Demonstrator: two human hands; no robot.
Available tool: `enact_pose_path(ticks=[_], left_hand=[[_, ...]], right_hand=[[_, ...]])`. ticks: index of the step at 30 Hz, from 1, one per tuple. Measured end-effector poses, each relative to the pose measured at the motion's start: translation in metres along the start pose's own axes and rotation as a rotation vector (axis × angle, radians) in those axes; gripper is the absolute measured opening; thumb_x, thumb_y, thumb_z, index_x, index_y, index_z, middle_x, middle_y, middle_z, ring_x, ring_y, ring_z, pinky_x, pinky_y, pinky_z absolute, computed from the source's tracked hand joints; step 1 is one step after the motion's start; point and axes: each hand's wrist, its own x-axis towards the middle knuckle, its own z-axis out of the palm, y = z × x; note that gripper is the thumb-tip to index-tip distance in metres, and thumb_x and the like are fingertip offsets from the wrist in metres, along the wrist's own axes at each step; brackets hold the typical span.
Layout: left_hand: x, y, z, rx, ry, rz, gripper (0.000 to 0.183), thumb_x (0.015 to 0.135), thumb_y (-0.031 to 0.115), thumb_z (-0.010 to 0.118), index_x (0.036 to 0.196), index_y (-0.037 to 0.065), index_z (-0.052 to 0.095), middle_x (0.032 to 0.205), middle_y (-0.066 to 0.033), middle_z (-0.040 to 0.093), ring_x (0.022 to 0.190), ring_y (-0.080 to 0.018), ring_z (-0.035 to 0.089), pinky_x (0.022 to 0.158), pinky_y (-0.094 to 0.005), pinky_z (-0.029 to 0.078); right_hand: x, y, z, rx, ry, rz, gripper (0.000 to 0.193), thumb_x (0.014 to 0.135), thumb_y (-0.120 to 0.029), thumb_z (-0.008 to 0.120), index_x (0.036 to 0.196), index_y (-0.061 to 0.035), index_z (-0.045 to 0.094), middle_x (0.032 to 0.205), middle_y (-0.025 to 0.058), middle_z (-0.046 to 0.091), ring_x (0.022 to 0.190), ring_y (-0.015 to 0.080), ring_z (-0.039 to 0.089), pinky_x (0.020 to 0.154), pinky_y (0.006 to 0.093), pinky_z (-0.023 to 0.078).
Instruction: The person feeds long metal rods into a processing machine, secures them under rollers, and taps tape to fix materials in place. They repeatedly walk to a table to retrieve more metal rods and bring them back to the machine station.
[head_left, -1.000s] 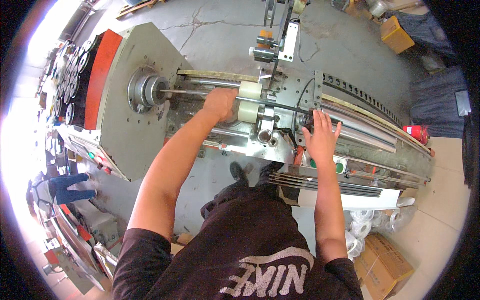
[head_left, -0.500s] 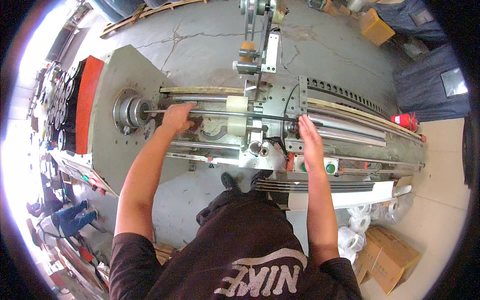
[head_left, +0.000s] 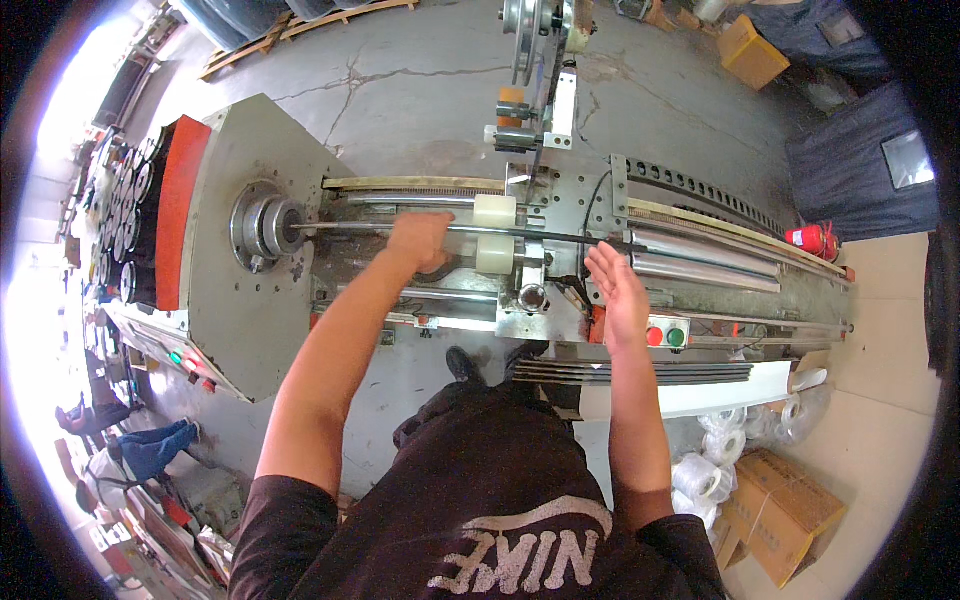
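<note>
A long thin dark rod [head_left: 345,228] runs from the round metal chuck [head_left: 277,225] of a machine rightward through the carriage [head_left: 562,205]. My left hand [head_left: 420,240] lies over the rod just left of a white roller [head_left: 495,255], its fingers on the far side and its thumb on the near side, closed around it. Close to the carriage's right side, my right hand [head_left: 620,295] is raised with its fingers stretched out, just below the rod. Nothing shows in its grasp, though its palm is partly turned from view.
Red and green buttons [head_left: 665,337] sit beside my right wrist. Several dark rods [head_left: 640,373] lie on a white surface close to my body. A cardboard box [head_left: 785,515] and plastic-wrapped rolls [head_left: 705,478] stand at lower right. A fire extinguisher [head_left: 812,241] is at far right.
The carriage, with its rollers and upright arm, has shifted slightly right. My left hand has slid right along the rod. My right hand has dropped a little nearer to me, its fingers more spread.
</note>
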Motion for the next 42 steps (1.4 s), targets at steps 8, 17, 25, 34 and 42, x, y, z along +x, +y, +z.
enact_pose_path(ticks=[8, 17, 25, 34, 42], left_hand=[[0.002, 0.017, 0.010, -0.039, 0.087, 0.089, 0.082, 0.073, 0.026, 0.089, 0.144, 0.007, 0.051, 0.135, -0.0197, 0.066, 0.123, -0.0374, 0.063, 0.105, -0.0498, 0.050], [-0.039, -0.118, 0.025, -0.025, 0.198, -0.027, 0.067, 0.074, 0.023, 0.088, 0.134, 0.010, 0.061, 0.126, -0.0135, 0.071, 0.119, -0.0369, 0.065, 0.105, -0.0468, 0.049], [-0.037, -0.137, 0.008, 0.024, -0.057, -0.154, 0.058, 0.076, 0.032, 0.087, 0.128, 0.013, 0.068, 0.125, -0.0142, 0.072, 0.119, -0.0361, 0.066, 0.100, -0.0477, 0.054], [0.012, -0.001, 0.016, -0.115, 0.018, 0.027, 0.049, 0.073, 0.022, 0.081, 0.118, 0.011, 0.067, 0.114, -0.0165, 0.074, 0.107, -0.0371, 0.072, 0.093, -0.0488, 0.057], [0.016, 0.042, 0.027, -0.097, 0.226, 0.125, 0.038, 0.074, 0.016, 0.079, 0.107, 0.005, 0.064, 0.105, -0.0160, 0.073, 0.102, -0.0356, 0.071, 0.091, -0.0474, 0.056]], right_hand=[[0.007, 0.035, 0.055, -1.361, -0.036, -0.531, 0.069, 0.099, -0.038, 0.066, 0.150, 0.0038, 0.045, 0.155, 0.0237, 0.048, 0.149, 0.0397, 0.039, 0.126, 0.0523, 0.022], [0.015, 0.048, 0.075, -1.606, -0.004, -0.506, 0.078, 0.100, -0.048, 0.061, 0.155, 0.0024, 0.040, 0.161, 0.0198, 0.042, 0.155, 0.0341, 0.031, 0.128, 0.0568, 0.009], [0.017, 0.063, 0.070, -1.602, 0.075, -0.513, 0.081, 0.097, -0.047, 0.065, 0.155, 0.0028, 0.039, 0.163, 0.0180, 0.039, 0.156, 0.0317, 0.028, 0.127, 0.0602, 0.004], [0.017, 0.054, 0.058, -1.688, 0.029, -0.513, 0.076, 0.100, -0.044, 0.062, 0.157, 0.0012, 0.038, 0.162, 0.0171, 0.040, 0.154, 0.0332, 0.032, 0.126, 0.0624, 0.010], [0.018, 0.044, 0.056, -1.749, 0.009, -0.548, 0.070, 0.103, -0.043, 0.057, 0.154, 0.0024, 0.041, 0.159, 0.0190, 0.045, 0.152, 0.0345, 0.036, 0.126, 0.0627, 0.010]])
